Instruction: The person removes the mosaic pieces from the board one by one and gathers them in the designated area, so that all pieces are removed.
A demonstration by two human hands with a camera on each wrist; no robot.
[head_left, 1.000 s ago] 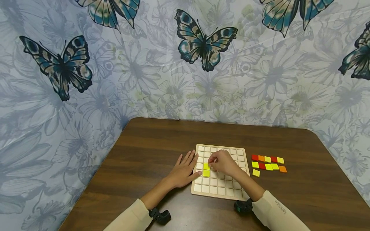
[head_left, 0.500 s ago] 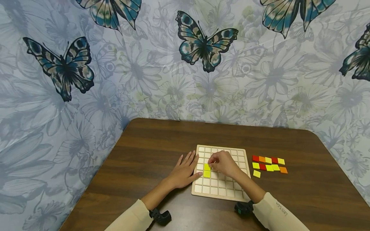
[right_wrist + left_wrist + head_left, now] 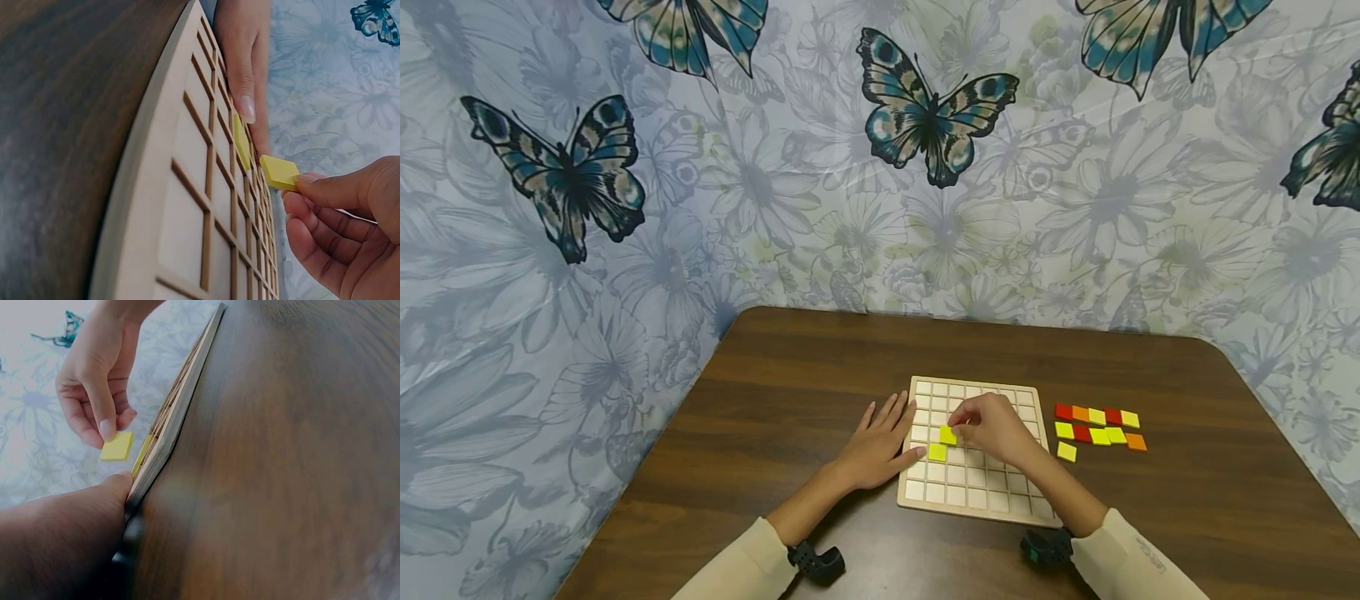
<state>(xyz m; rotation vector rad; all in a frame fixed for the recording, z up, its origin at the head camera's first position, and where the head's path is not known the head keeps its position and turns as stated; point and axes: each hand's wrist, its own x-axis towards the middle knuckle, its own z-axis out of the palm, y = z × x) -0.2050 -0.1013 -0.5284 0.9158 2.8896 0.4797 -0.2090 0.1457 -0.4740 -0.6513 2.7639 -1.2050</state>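
Note:
A pale wooden grid board (image 3: 973,498) lies on the table. My right hand (image 3: 996,429) pinches a square yellow tile (image 3: 279,172) between thumb and fingers, held just above the board and apart from it in both wrist views. Another yellow tile (image 3: 937,452) sits in a cell near the board's left side. My left hand (image 3: 876,446) rests with straight, spread fingers along the board's left edge. Its thumb (image 3: 247,107) lies close by the seated tile.
Right of the board, red, orange and yellow tiles (image 3: 1100,436) lie in loose rows, with a single yellow tile (image 3: 1066,452) in front. Brown wooden table (image 3: 820,358) surrounds the board. A butterfly-patterned cloth (image 3: 775,208) hangs behind it.
My right hand has shifted slightly right with the yellow tile, which earlier appeared directly behind the seated one. The left hand stays in place.

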